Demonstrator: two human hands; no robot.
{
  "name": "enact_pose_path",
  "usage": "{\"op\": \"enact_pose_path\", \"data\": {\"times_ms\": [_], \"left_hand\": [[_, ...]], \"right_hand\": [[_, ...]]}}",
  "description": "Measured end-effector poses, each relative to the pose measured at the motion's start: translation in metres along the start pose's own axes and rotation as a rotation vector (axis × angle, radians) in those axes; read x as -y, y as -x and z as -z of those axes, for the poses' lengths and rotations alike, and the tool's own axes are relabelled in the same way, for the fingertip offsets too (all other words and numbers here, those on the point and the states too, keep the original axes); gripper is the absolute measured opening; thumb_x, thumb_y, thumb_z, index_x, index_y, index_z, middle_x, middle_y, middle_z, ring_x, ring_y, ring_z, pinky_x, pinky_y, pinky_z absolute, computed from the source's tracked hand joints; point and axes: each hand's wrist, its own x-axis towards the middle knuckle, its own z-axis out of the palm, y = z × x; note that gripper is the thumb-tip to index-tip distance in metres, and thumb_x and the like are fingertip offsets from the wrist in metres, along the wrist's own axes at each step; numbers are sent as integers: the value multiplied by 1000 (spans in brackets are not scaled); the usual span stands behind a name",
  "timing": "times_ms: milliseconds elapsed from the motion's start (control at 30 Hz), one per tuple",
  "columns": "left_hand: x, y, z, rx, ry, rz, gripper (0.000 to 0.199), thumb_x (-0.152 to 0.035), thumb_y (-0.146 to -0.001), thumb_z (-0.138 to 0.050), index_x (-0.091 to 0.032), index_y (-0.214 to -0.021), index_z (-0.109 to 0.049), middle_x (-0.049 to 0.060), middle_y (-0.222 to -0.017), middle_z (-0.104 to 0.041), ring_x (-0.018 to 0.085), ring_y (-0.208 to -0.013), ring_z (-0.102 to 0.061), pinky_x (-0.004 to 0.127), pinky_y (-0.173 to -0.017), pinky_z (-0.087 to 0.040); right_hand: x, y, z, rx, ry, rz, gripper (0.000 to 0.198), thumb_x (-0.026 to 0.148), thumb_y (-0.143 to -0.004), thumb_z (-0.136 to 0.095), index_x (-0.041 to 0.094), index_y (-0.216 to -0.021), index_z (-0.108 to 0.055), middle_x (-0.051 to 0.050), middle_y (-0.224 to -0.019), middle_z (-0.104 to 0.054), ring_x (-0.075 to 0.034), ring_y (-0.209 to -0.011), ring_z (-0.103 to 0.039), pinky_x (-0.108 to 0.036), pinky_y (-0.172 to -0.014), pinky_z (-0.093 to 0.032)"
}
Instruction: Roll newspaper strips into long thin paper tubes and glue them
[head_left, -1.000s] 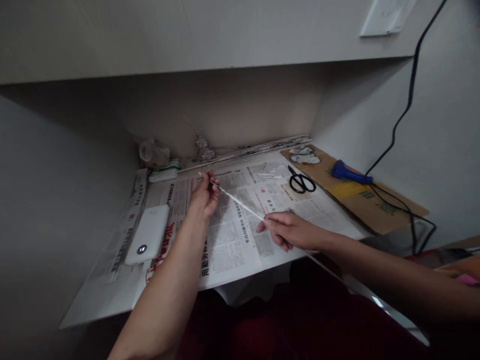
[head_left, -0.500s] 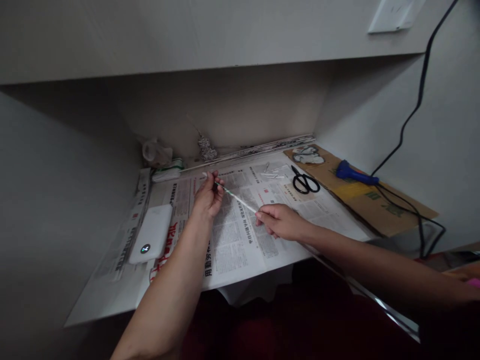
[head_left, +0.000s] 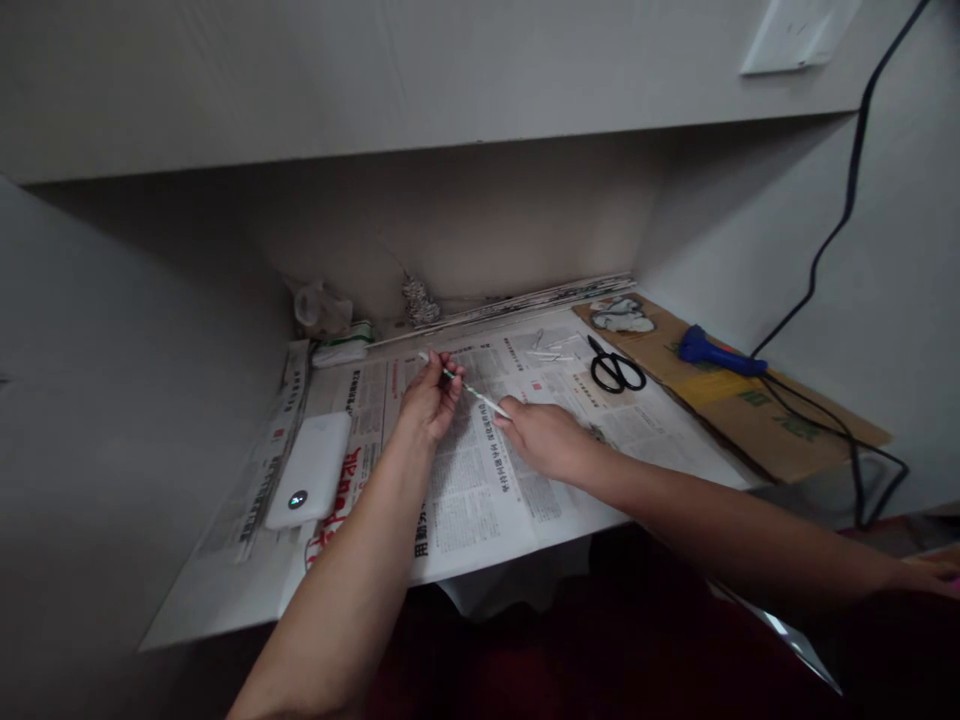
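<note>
A thin white paper stick (head_left: pixel 486 402) with green marks, apparently rolled paper, stretches between my hands above the newspaper (head_left: pixel 472 500). Near its far end, my left hand (head_left: pixel 433 398) pinches it between thumb and fingers, and a white tip pokes out beyond them. My right hand (head_left: pixel 544 437) is closed around the lower part, knuckles up, so that end is hidden. Right of my hands lie black-handled scissors (head_left: pixel 616 370), and beside them several short white pieces (head_left: pixel 551 352).
A white power bank (head_left: pixel 311 470) lies at the left. Along the back are a bundle of long thin paper sticks (head_left: pixel 536 305), a twisted dark-and-white piece (head_left: pixel 420 300) and a plastic bag (head_left: pixel 322 308). At right, a blue glue gun (head_left: pixel 720 352) with a black cord rests on cardboard (head_left: pixel 780 435).
My right hand has come closer to my left, so less of the paper stick shows between them. My left hand keeps its pinch. The whole view has shifted slightly.
</note>
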Motion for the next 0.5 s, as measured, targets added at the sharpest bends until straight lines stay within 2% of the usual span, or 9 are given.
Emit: {"op": "enact_pose_path", "data": {"times_ms": [67, 200, 267, 300, 400, 433, 467, 500], "left_hand": [[-2, 1, -1, 8, 25, 7, 19, -26, -86, -54, -11, -77, -58, 0, -62, -58, 7, -56, -61, 12, -47, -49], [-6, 4, -2, 51, 64, 35, 20, -27, -88, -51, -11, -78, -57, 0, -63, -57, 6, -54, -59, 9, -39, -42], [-5, 5, -3, 41, 45, 31, 20, -27, -88, -51, -11, -78, -57, 0, -64, -56, 6, -54, -58, 9, -38, -41], [-4, 6, -4, 33, 28, 27, 20, -27, -88, -51, -11, -79, -57, 1, -63, -56, 7, -53, -58, 9, -38, -41], [-1, 6, -5, 35, -7, 24, 20, -28, -87, -52, -10, -79, -58, 1, -63, -56, 8, -54, -59, 11, -40, -43], [-1, 6, -5, 44, -5, 23, 21, -28, -87, -51, -10, -78, -58, 1, -63, -55, 8, -54, -58, 11, -40, -42], [-1, 6, -5, 56, 4, 24, 22, -29, -88, -50, -10, -78, -58, 1, -62, -54, 7, -54, -58, 11, -39, -42], [-1, 7, -5, 69, 17, 28, 24, -30, -88, -49, -10, -77, -57, 1, -62, -54, 7, -53, -57, 10, -39, -40]], "right_hand": [[-1, -5, -5, 28, -155, -12, 24, 41, -89, -44, 19, -83, -53, -3, -62, -48, -15, -56, -43, -28, -55, -29], [-4, -10, -9, 400, -757, -107, 40, 50, -93, -25, 19, -89, -51, 5, -54, -32, -11, -43, -34, -24, -44, -29], [-5, -12, -9, 472, -862, -157, 42, 52, -93, -22, 19, -94, -50, 6, -53, -29, -10, -40, -33, -23, -40, -27], [-4, -14, -9, 430, -816, -157, 41, 51, -93, -25, 19, -93, -50, 6, -53, -31, -10, -40, -34, -23, -40, -27], [-1, -21, -10, 137, -510, -63, 29, 47, -89, -44, 19, -84, -51, 2, -61, -44, -10, -50, -41, -22, -46, -30], [1, -23, -10, 82, -454, -36, 28, 46, -87, -48, 19, -81, -51, 1, -63, -46, -10, -53, -42, -22, -48, -31], [2, -24, -11, 80, -465, -32, 28, 46, -87, -48, 19, -80, -51, 1, -62, -45, -10, -53, -41, -22, -49, -31], [3, -25, -11, 137, -545, -50, 30, 48, -88, -45, 19, -80, -50, 2, -59, -43, -10, -50, -40, -22, -48, -31]]}}
